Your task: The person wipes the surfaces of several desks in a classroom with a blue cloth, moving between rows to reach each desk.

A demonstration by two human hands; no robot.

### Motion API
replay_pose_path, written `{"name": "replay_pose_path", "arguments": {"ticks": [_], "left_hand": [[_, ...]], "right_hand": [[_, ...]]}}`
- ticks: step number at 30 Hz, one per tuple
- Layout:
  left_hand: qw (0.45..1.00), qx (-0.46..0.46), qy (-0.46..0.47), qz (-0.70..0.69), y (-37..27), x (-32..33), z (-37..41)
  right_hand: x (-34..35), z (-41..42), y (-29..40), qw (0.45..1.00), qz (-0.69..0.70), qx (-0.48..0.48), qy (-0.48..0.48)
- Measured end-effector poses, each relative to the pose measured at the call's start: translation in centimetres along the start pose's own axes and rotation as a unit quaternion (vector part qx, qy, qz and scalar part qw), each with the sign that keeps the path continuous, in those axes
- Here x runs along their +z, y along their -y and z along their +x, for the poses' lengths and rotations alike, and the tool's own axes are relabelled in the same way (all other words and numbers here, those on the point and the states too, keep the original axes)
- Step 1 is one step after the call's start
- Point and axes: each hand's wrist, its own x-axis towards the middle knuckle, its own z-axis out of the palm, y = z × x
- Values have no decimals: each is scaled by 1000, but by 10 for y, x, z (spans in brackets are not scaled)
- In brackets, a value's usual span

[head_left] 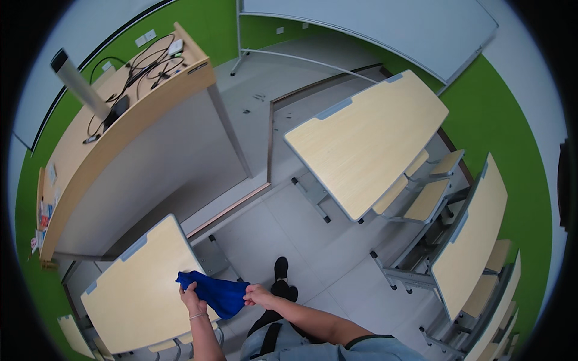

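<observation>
A blue cloth (219,293) hangs stretched between my two hands, sagging in the middle. My left hand (193,298) grips it near its left end, over the near desk with a light wood top (144,289). At the cloth's right end, the fingers of my right hand (256,295) pinch its edge, beside the desk and above the floor. A thin bracelet is on my left wrist.
A curved lectern (135,106) with tangled black cables and a monitor stands on a low platform, front left. Another desk (365,140) with attached seats is ahead right; more desks (474,243) line the right. A wheeled whiteboard (370,27) stands behind.
</observation>
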Motion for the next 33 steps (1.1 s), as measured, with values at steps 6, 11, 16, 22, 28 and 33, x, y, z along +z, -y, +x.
{"name": "replay_pose_path", "arguments": {"ticks": [6,11,16,22,28,33], "left_hand": [[978,-64,197,-25,-16,163,-90],[915,-108,384,-58,-38,293,-159],[865,-135,479,-61,-46,407,-211],[830,16,556,-38,-24,510,-254],[854,21,519,24,5,562,-252],[830,73,537,131,24,529,-235]], "right_hand": [[-85,-14,45,987,153,-57,-14],[-169,-58,106,935,293,-122,-158],[-262,-171,188,820,418,-371,-124],[-329,-250,255,760,225,-481,-374],[-370,-252,279,734,189,-423,-497],[-365,-238,233,745,87,-302,-588]]}}
